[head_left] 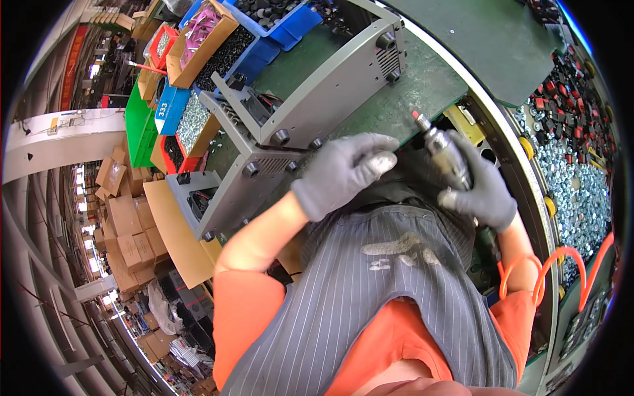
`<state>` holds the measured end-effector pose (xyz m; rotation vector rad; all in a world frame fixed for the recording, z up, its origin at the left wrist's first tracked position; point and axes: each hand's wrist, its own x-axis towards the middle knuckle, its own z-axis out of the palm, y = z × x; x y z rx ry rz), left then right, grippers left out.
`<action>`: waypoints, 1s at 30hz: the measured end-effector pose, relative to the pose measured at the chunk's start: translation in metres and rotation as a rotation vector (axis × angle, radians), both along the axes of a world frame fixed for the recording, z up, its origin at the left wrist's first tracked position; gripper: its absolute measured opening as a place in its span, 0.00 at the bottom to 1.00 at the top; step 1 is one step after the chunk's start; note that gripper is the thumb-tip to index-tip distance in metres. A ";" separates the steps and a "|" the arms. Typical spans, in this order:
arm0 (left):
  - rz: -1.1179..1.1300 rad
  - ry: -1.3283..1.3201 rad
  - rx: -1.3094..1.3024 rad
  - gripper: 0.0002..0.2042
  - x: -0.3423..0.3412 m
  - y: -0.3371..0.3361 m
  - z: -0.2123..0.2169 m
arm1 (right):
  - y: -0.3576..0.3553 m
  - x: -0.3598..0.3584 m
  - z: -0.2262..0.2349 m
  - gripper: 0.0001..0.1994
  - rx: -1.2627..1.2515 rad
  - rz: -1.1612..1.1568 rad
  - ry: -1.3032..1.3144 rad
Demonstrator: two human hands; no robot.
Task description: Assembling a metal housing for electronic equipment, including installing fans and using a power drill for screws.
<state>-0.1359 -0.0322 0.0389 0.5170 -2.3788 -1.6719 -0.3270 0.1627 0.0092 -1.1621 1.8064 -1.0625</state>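
Note:
Both my hands wear grey gloves. My right hand (485, 188) is wrapped round a pneumatic screwdriver (444, 155), its narrow tip with a red end pointing up and away over the green bench. My left hand (347, 173) is at the near edge of the bench, thumb drawn in toward the bent fingers; whatever they may hold is hidden. Just beyond and left of it stand two grey metal housings, a farther one (330, 86) and a nearer one (241, 178), with black round feet and vent slots. The left hand is beside them; contact is unclear.
Blue bins (290, 30) of black parts and a cardboard box (198, 43) of pink pieces stand at the far left. A side tray holds loose silver parts (574, 204) at right. An orange coiled hose (561, 254) hangs by my right arm. Cartons (132, 224) are stacked left.

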 end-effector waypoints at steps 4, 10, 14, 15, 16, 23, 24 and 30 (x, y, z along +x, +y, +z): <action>0.051 -0.100 -0.901 0.25 -0.031 -0.025 0.093 | -0.015 -0.037 -0.003 0.45 0.106 -0.046 0.146; -0.137 -0.658 -0.511 0.24 -0.074 -0.095 0.076 | -0.033 -0.043 0.005 0.46 0.150 0.036 0.192; -0.166 -0.738 -0.303 0.21 -0.084 -0.102 0.079 | -0.030 -0.043 -0.004 0.45 0.094 0.003 0.176; -0.209 -0.734 -0.347 0.20 -0.084 -0.100 0.080 | -0.029 -0.042 -0.006 0.45 0.101 0.007 0.165; -0.250 -0.730 -0.389 0.19 -0.084 -0.100 0.080 | -0.028 -0.043 -0.008 0.45 0.105 0.009 0.161; -0.247 -0.697 -0.287 0.18 -0.081 -0.098 0.081 | -0.025 -0.042 -0.012 0.44 0.036 0.009 0.090; -0.282 -0.712 -0.328 0.18 -0.082 -0.100 0.082 | -0.027 -0.042 -0.012 0.43 0.035 0.012 0.085; -0.286 -0.759 -0.290 0.18 -0.084 -0.105 0.080 | -0.038 -0.041 0.005 0.43 0.179 0.043 0.210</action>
